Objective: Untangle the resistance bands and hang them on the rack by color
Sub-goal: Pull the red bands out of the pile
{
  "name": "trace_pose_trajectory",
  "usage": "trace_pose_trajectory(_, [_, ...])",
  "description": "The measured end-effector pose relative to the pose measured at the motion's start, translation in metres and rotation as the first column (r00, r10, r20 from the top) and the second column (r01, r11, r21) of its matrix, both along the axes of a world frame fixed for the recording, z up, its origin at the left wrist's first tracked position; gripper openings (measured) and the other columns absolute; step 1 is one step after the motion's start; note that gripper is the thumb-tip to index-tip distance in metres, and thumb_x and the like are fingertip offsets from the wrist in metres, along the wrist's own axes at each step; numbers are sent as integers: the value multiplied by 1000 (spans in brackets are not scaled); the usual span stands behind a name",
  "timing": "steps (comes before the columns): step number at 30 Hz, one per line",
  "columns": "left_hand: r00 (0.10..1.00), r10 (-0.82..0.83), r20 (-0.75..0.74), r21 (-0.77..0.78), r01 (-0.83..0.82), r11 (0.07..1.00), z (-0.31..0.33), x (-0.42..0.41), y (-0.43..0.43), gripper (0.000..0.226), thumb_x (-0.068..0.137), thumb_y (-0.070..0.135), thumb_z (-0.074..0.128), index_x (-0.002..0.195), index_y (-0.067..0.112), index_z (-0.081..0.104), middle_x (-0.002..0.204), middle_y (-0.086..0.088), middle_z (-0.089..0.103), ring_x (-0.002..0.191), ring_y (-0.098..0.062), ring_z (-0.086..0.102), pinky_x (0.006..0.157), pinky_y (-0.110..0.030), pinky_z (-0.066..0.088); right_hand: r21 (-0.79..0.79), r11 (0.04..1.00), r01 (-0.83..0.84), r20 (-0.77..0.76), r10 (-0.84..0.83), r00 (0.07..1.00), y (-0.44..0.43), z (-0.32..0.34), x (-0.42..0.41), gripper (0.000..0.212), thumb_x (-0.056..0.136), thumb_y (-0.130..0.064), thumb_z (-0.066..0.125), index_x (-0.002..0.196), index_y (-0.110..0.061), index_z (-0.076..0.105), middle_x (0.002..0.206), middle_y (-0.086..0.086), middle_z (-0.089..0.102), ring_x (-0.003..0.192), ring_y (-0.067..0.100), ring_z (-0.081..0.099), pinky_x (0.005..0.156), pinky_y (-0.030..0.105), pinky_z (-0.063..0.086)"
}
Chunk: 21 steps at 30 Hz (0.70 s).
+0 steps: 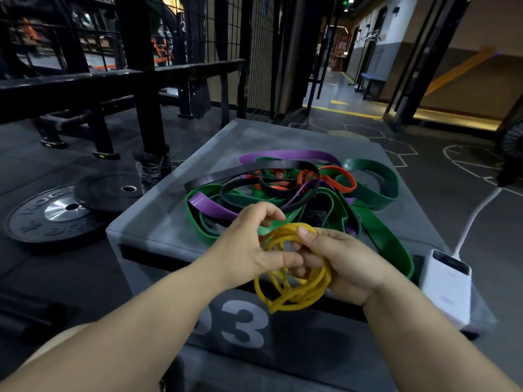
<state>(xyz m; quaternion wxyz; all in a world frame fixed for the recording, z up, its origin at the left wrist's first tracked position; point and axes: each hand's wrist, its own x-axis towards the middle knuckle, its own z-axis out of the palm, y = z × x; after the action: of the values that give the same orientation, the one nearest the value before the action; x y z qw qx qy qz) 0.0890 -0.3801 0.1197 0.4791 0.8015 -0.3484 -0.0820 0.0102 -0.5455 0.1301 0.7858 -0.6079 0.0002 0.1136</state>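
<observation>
Coils of yellow band [294, 292] are pinched by left hand [249, 247] and right hand [342, 261], held together; knots may be tightened if pulled blindly.

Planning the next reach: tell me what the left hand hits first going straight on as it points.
Beyond the yellow band it grips, the left hand would likely meet the right hand first; the tangled pile lies farther on, though depth is unclear.
</observation>
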Motion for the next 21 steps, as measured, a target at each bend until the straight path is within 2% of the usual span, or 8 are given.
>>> trace_pose_trajectory(3, [983,-121,-135,67,131,989,-3,1,1,80,61,50,83,128,37,40,123,13,56,114,-3,55,100,-33,47,112,992,-63,-14,65,998,-7,5,-2,37,76,-40,75,79,-11,53,51,-5,38,43,8,40,54,26,47])
trace_pose_trajectory(5, [981,-146,-130,65,155,986,-4,0,0,65,77,30,79,130,31,41,117,9,61,107,-7,60,97,-38,49,168,969,-181,16,181,983,-10,8,-3,45,74,-38,81,86,-9,49,55,-7,41,42,3,39,51,23,44])
trace_pose_trajectory(9, [891,-164,-424,-153,108,982,4,-2,-2,23,90,6,62,111,15,59,89,-5,66,81,-15,64,76,-32,54,134,946,-295,12,296,955,-19,8,-5,44,72,-23,85,88,-8,47,59,-5,42,43,2,42,51,21,45])
trace_pose_trajectory(12, [854,-122,-506,-261,-16,965,8,-2,-2,5,89,10,64,86,14,62,62,-2,56,60,-16,57,58,-30,48,-78,986,-149,-15,149,989,-23,10,-5,27,72,-21,79,67,-12,54,55,0,45,49,13,51,61,31,50])
trace_pose_trajectory(15, [862,-77,-501,-291,-83,953,8,-5,-5,13,91,8,59,78,12,59,64,-3,57,56,-16,56,47,-23,43,-303,952,50,46,-38,998,-25,7,-2,24,73,-23,70,54,-16,58,48,3,48,61,20,63,65,29,49])
trace_pose_trajectory(17, [877,-33,-480,-287,-121,950,6,-7,-6,11,92,10,58,81,11,59,77,-7,65,59,-18,62,49,-28,49,-286,952,108,68,-92,993,-25,7,0,22,73,-24,68,54,-16,61,48,4,47,56,21,60,65,30,50])
trace_pose_trajectory(19, [950,94,-297,-173,-151,973,1,-4,-7,10,89,19,65,84,14,58,86,-7,70,66,-19,69,62,-37,55,-206,967,147,80,-133,988,-25,9,-1,26,74,-22,67,52,-15,56,48,3,45,48,18,52,67,35,53])
trace_pose_trajectory(21, [988,154,-35,30,-153,988,-3,1,-6,18,84,33,70,85,24,55,82,-1,70,70,-18,68,67,-38,53,-123,973,197,99,-186,978,-25,11,-2,29,75,-21,66,51,-14,52,48,2,41,44,15,45,64,36,53])
